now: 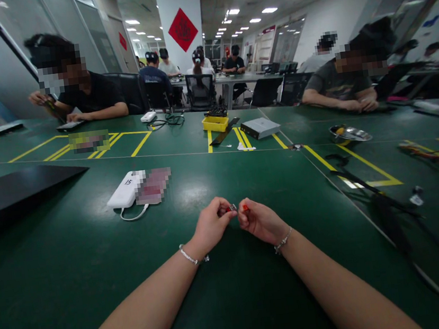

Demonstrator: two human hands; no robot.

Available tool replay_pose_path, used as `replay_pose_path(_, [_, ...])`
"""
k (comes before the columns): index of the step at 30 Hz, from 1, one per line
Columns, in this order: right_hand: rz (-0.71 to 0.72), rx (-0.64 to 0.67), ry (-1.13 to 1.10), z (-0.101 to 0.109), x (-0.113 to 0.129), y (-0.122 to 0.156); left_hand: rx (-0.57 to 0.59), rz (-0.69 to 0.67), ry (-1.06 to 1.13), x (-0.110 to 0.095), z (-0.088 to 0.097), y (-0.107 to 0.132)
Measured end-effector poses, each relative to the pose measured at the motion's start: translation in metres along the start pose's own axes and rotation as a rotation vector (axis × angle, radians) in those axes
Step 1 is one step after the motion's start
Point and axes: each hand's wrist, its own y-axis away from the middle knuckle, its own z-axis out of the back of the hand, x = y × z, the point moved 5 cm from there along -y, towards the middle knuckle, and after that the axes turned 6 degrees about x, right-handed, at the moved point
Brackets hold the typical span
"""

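My left hand [211, 225] pinches a small piece with a silvery metal end [232, 207] and some red beside it; its exact kind is too small to tell. Close by on the right, my right hand [261, 221] is closed on a small orange-red piece [246, 209], which shows only in part between the curled fingers. The fingertips of both hands nearly meet above the green tabletop [205, 305]. Each wrist wears a silvery bracelet.
A white power bank [127, 189] with a short cable lies at left beside a blurred-out flat object [154, 186]. Farther off are a yellow bin [215, 124], a grey box [260, 127] and a metal bowl [355, 134]. Black cables [390, 218] lie at right. Co-workers sit across the table.
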Motion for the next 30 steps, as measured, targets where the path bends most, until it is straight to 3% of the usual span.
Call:
replay_pose_path(16, [0.022,-0.107,0.020,0.0041,0.0045,0.0012,-0.034,-0.046,0.020,0.0046,0.0030,-0.0026])
replay_pose_path(30, [0.080,-0.172,0.073,0.0063,0.0069,-0.0005,0.023,-0.032,0.150,0.0032,-0.0014,-0.0017])
